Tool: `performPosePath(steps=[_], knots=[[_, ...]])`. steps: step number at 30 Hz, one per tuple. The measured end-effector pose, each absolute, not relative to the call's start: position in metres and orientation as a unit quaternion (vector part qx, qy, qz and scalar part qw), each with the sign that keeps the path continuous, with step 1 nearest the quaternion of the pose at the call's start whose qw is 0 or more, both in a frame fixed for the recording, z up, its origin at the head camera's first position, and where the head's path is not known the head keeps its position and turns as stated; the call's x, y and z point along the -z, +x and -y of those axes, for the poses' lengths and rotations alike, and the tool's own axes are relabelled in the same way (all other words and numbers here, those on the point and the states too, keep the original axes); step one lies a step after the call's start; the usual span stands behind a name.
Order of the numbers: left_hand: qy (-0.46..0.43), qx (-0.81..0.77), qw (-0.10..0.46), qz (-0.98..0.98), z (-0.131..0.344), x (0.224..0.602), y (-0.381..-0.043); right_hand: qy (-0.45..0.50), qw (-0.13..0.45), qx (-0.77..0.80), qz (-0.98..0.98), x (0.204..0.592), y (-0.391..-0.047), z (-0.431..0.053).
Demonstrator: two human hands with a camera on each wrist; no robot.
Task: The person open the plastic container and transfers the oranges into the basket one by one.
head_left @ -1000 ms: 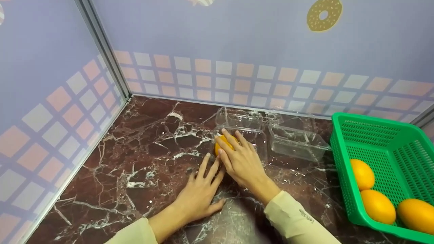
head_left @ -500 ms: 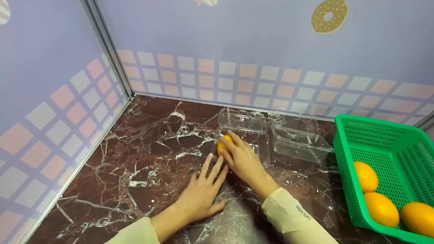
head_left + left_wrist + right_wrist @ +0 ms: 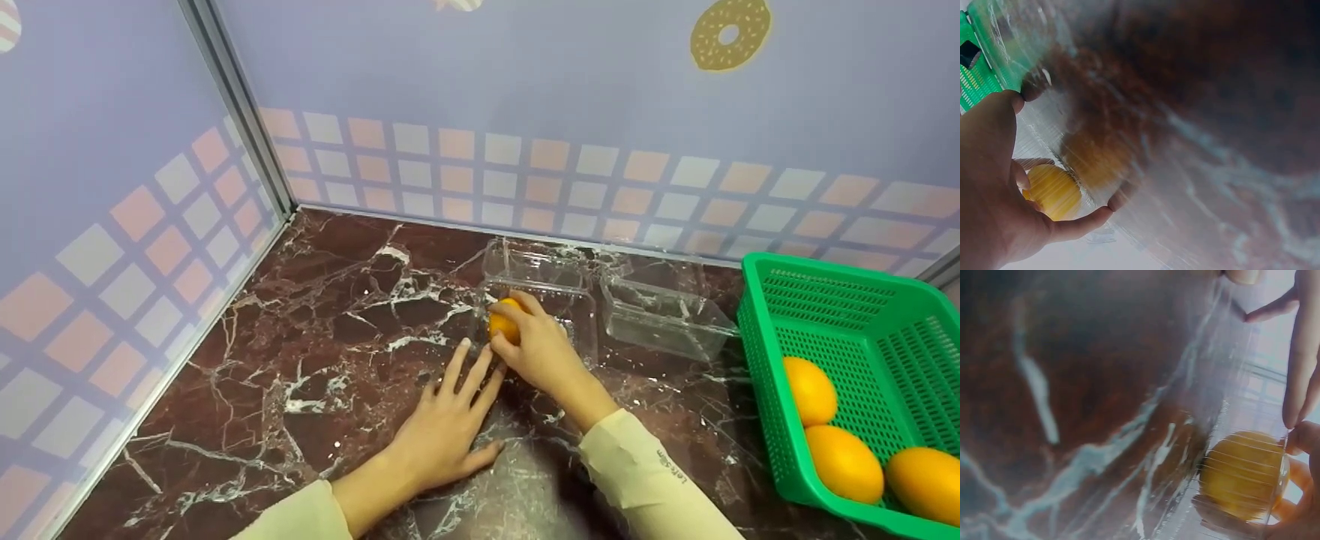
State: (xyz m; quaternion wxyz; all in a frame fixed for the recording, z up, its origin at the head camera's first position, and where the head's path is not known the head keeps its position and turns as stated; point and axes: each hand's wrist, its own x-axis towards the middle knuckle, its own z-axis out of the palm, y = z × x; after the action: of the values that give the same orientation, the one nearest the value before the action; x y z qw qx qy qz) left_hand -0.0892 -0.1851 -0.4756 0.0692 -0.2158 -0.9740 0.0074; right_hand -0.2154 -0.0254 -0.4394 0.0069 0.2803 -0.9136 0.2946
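My right hand (image 3: 544, 349) grips a smooth orange (image 3: 504, 321), fingers over its far side and thumb at its near side. The orange sits at the left part of a clear plastic container (image 3: 577, 311) with a hinged lid folded open toward the wall. Through the container's clear wall, the right wrist view shows the orange (image 3: 1241, 478) low inside. My left hand (image 3: 450, 427) lies palm down with fingers spread and straight, fingertips at the container's near left corner. In the left wrist view the orange (image 3: 1055, 191) appears behind ridged clear plastic.
A second clear container (image 3: 660, 330) stands to the right, near the wall. Beyond it, a green basket (image 3: 757, 405) holds several oranges (image 3: 844, 465). The dark marbled tabletop (image 3: 300, 322) meets printed wall panels at the back and left.
My right fingers have gone from lying over the orange to curling round it. The orange has shifted slightly right. My left hand has stayed in place.
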Motion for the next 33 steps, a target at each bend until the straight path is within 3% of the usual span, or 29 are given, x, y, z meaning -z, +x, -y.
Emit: performPosePath(steps=[12, 33], knots=[[-0.214, -0.020, 0.073, 0.974, 0.186, 0.476, -0.088, 0.281, -0.049, -0.324, 0.902, 0.432, -0.225, 0.022], [-0.216, -0.027, 0.074, 0.973, 0.183, 0.475, -0.090, 0.261, -0.074, -0.298, 0.915, 0.428, -0.225, 0.006]])
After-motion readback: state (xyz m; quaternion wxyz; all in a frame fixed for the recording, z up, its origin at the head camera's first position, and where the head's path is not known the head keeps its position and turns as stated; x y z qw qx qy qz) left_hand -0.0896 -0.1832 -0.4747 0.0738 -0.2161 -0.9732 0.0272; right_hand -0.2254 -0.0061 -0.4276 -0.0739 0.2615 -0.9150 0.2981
